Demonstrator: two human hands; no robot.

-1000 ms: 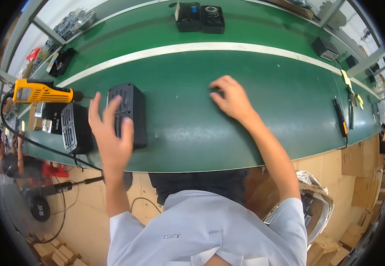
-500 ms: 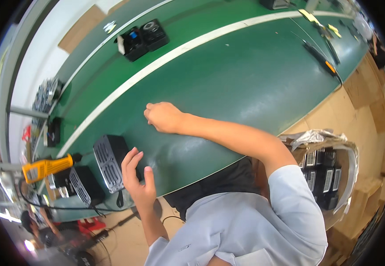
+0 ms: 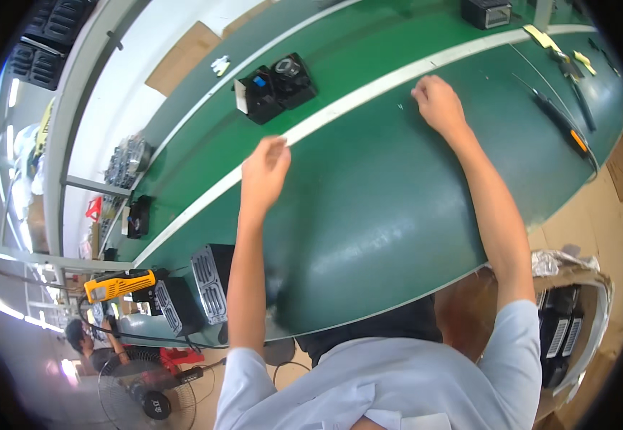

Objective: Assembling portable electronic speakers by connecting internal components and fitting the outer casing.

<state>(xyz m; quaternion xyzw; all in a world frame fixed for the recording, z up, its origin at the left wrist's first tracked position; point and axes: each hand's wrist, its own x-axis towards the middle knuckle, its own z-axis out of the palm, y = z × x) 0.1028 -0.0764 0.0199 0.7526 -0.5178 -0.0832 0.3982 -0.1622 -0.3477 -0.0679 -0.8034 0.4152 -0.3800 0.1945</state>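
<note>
Left hand [image 3: 265,172]: empty, fingers loosely spread and slightly blurred. It has left the black ribbed metal box [image 3: 211,281] it was touching half a second ago and now stretches up the long green desk [image 3: 397,215], stopping at the white stripe [image 3: 340,111] that runs along it. Nearest thing: the pair of black box-shaped units [image 3: 276,87], one with a blue patch on top and one with a round fan grille, just across the stripe at about 12 o'clock from the hand and not touched.

Right hand [image 3: 437,104]: knuckles up, fingers curled down onto the green surface beside the stripe, as before. Whether something small is pinched under the fingertips cannot be told; nothing shows.

Ribbed box: now unattended at the near desk edge, 7 o'clock from the left hand. A second similar black box [image 3: 172,304] and a yellow handheld power tool [image 3: 114,285] lie at its 9 o'clock.

Change noted: the reach has shifted from the near-edge box to the pair beyond the stripe, so the box reads as released and the pair as the thing now in hand, at the far side of the desk.

Also present: orange-and-black hand tools [image 3: 559,122] at 3 o'clock from the right hand; a foil-lined carton of black units [image 3: 566,330] below the desk edge.
</note>
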